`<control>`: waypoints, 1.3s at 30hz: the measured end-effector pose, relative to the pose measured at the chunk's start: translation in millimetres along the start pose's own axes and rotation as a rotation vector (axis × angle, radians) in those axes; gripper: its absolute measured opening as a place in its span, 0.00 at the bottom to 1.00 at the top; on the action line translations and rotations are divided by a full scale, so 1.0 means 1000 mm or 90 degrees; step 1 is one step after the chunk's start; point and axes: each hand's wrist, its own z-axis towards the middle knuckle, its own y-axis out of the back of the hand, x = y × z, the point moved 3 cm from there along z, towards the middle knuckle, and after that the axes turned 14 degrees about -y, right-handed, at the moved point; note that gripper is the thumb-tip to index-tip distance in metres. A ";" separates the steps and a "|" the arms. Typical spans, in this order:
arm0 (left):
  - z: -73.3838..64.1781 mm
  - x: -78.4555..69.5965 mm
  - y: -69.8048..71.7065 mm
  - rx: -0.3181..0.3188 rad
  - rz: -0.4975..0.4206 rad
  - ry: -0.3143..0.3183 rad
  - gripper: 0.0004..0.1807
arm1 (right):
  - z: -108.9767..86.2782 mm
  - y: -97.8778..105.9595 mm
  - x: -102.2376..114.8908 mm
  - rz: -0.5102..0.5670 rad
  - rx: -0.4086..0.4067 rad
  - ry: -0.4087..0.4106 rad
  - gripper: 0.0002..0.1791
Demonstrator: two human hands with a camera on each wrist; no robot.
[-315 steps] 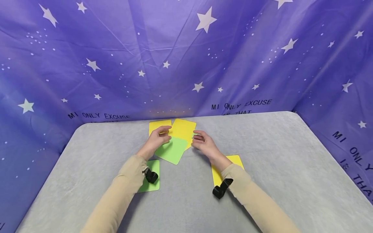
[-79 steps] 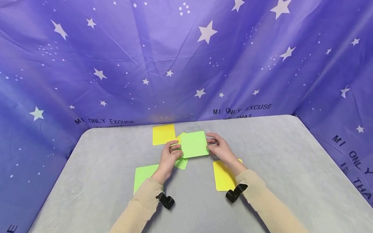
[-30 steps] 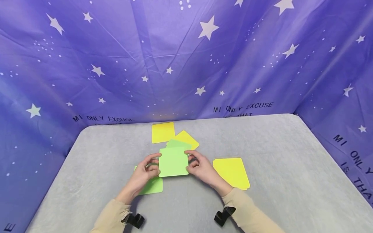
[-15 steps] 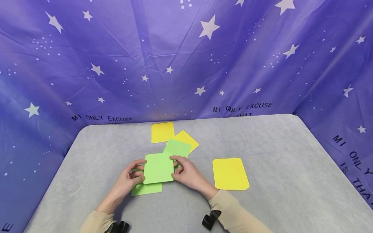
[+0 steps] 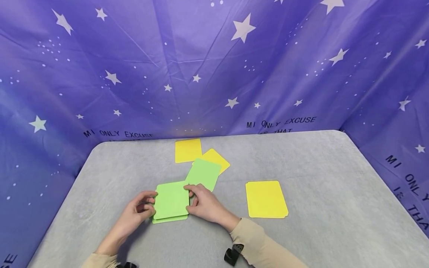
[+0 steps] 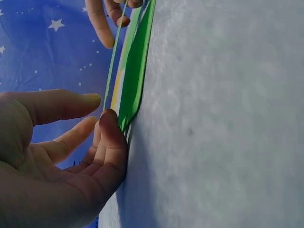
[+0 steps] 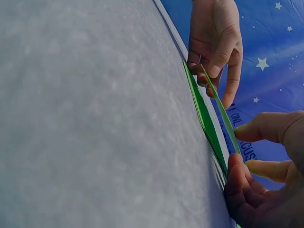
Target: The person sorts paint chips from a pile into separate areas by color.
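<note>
Both hands are clamped on one piece: the left hand pinches the left edge of the upper green card, and the right hand pinches its right edge. The wrist views show that card raised, with a gap between it and the lower green card on the bench.

The step in hand looks like laying green on green as part of sorting cards by colour. The next move probably calls for easing the card level, lining it up with the one below, whose near edge sticks out, then letting go on both sides together.

Just far and right lies a loose green card, overlapping a slanted yellow card. Its near left corner is hidden, so contact with the lower green card cannot be told; the right hand's fingers should leave without nudging it. A far yellow card sits close to the bench's far edge. The bench is bare to the left and near, and between the right hand and the yellow pile there is room to withdraw.
</note>
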 end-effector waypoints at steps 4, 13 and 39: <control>-0.004 0.004 0.005 -0.002 0.016 0.003 0.26 | 0.001 -0.004 0.002 -0.035 0.011 0.009 0.30; -0.006 0.003 0.011 0.000 0.033 0.022 0.23 | 0.004 -0.004 0.001 -0.080 0.018 0.006 0.28; 0.040 -0.017 -0.030 0.037 0.026 -0.049 0.18 | -0.006 0.043 -0.027 0.037 -0.052 -0.043 0.23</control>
